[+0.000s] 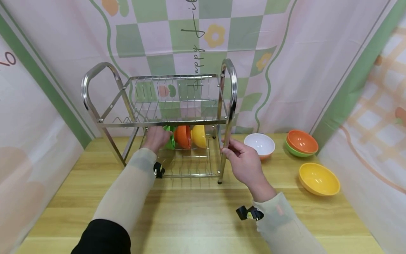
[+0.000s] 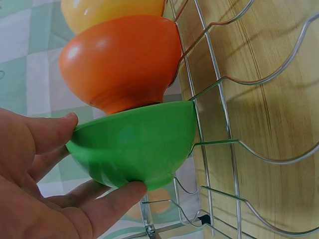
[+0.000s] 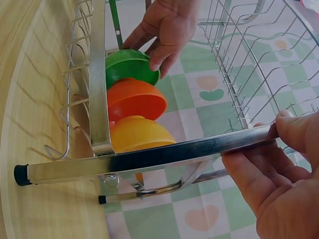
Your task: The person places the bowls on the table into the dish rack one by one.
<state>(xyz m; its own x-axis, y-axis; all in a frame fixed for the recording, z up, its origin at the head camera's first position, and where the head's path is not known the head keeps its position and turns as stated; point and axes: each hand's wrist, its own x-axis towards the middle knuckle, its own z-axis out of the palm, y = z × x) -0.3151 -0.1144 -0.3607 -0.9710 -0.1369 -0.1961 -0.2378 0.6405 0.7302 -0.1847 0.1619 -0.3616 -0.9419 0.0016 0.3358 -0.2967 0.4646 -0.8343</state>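
A two-tier metal dish rack (image 1: 168,124) stands on the table. On its lower tier, a green bowl (image 2: 137,142), an orange bowl (image 2: 124,62) and a yellow bowl (image 2: 112,12) stand on edge in a row. My left hand (image 1: 156,137) pinches the green bowl at the row's left end, thumb at the rim and fingers on its outside, as the left wrist view shows. The green bowl touches the rack's wires and the orange bowl. With thumb and fingers, my right hand (image 3: 279,169) holds the rack's front right leg (image 3: 199,149).
Right of the rack, a white bowl (image 1: 260,144) with an orange outside sits on the table (image 1: 203,218). Further right, an orange bowl (image 1: 302,141) is nested in a light green one (image 1: 298,152). A yellow bowl (image 1: 319,179) stands nearer. Patterned cloth (image 1: 285,70) hangs behind.
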